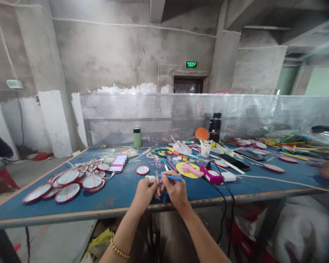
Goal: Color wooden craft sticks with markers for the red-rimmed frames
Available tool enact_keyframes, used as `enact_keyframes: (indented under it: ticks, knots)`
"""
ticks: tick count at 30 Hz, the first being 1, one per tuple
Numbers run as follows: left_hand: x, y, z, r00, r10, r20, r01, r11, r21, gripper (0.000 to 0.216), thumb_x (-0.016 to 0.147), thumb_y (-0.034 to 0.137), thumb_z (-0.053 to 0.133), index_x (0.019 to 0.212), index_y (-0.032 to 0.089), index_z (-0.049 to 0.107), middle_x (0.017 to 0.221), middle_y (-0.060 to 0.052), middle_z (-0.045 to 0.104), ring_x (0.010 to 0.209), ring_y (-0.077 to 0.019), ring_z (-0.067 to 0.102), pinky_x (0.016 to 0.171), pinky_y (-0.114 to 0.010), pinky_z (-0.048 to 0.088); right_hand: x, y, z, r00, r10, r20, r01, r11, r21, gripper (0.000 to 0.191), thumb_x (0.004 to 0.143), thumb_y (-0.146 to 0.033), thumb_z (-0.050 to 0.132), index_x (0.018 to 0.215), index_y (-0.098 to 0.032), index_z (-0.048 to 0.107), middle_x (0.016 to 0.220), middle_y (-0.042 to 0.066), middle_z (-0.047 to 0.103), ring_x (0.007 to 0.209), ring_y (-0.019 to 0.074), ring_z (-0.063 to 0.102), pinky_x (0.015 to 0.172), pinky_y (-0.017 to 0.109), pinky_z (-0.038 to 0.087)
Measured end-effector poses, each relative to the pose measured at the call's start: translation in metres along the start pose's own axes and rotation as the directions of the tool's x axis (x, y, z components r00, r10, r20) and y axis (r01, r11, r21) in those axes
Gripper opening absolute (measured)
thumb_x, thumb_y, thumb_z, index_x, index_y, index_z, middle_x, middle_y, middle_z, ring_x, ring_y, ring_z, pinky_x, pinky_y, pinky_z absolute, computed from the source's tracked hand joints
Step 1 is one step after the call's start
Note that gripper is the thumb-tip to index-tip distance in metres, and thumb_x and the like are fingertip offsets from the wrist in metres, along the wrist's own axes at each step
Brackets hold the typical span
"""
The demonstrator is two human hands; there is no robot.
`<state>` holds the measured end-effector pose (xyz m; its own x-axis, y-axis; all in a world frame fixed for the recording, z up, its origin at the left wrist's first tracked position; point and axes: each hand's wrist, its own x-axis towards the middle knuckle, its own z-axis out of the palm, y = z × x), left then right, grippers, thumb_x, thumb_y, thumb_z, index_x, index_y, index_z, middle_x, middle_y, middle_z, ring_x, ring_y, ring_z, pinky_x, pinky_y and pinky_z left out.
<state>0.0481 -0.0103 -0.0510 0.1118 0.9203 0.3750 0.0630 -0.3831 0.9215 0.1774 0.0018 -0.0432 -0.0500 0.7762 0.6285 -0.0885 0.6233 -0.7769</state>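
The left hand (144,190) pinched a wooden stick (157,176); just beside, the right hand (177,190) clasped a blue pen (172,178), fingers narrow!

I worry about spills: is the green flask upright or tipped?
Upright: the green flask stands on the blue table, its dark lid at the top.

A green sign (191,64) on the wall (126,54) reads "安全出口" and "EXIT".
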Motion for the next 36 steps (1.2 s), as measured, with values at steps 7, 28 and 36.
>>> enact_keyframes:
  ticks: [7,28,36]
  knots:
    - [-0.0011,0.002,0.0001,1.0,-0.005,0.007,0.005,1.0,0.006,0.035,0.082,0.046,0.058,0.064,0.016,0.057,0.051,0.0,0.059,0.042,-0.0111,0.053,0.047,-0.02,0.041,0.0,0.0011,0.0005,1.0,-0.005,-0.009,0.005,1.0,0.02,0.021,0.085,-0.04,0.063,0.081,-0.019,0.062,0.061,-0.003,0.061,0.042,0.0098,0.055,0.042,0.02,0.05]
    - [-0.0006,0.0032,0.0002,1.0,0.0,0.003,0.0,1.0,0.02,0.032,0.081,0.041,0.057,0.064,0.015,0.057,0.051,0.0,0.059,0.042,-0.0114,0.054,0.047,-0.021,0.041,-0.0004,0.0019,0.0017,0.999,-0.029,-0.016,0.029,0.999,-0.016,0.019,0.086,-0.037,0.062,0.081,-0.019,0.063,0.062,-0.002,0.06,0.042,0.0093,0.054,0.042,0.02,0.049]
    - [-0.0007,0.0009,-0.001,1.0,-0.009,-0.005,0.01,0.999,0.035,0.029,0.081,0.041,0.057,0.066,0.016,0.059,0.051,0.0,0.06,0.043,-0.012,0.055,0.048,-0.021,0.041,-0.0016,0.0023,0.001,0.998,-0.031,-0.057,0.028,0.998,-0.056,0.019,0.086,-0.037,0.062,0.081,-0.019,0.064,0.059,-0.003,0.06,0.041,0.0096,0.054,0.041,0.019,0.049]
